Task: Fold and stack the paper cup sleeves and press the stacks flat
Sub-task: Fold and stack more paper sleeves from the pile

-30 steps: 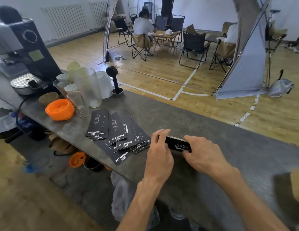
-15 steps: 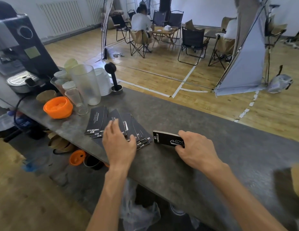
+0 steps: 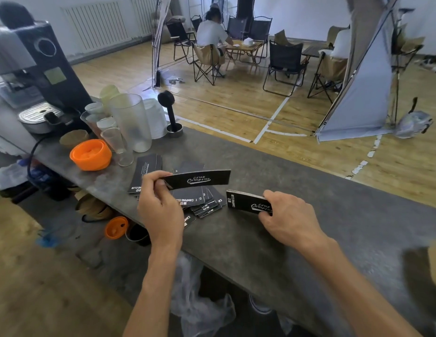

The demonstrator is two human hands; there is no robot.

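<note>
My left hand (image 3: 158, 205) pinches one end of a long black paper cup sleeve (image 3: 199, 180) with white lettering and holds it level above the counter. Beneath it lies a fanned pile of black sleeves (image 3: 202, 200), with a smaller pile (image 3: 145, 172) further left. My right hand (image 3: 288, 218) grips the right end of a folded stack of sleeves (image 3: 246, 203) that lies on the grey counter (image 3: 321, 190), to the right of the fanned pile.
At the counter's left stand an orange bowl (image 3: 90, 154), several clear plastic cups (image 3: 130, 122), a black tamper (image 3: 171, 113) and a coffee machine (image 3: 36, 74). Beyond the counter, folding chairs and seated people occupy a wooden floor. An orange lid (image 3: 116, 227) sits below the counter.
My left hand left the folded stack, reached to the fanned pile, and has lifted one sleeve from it. My right hand has stayed on the folded stack.
</note>
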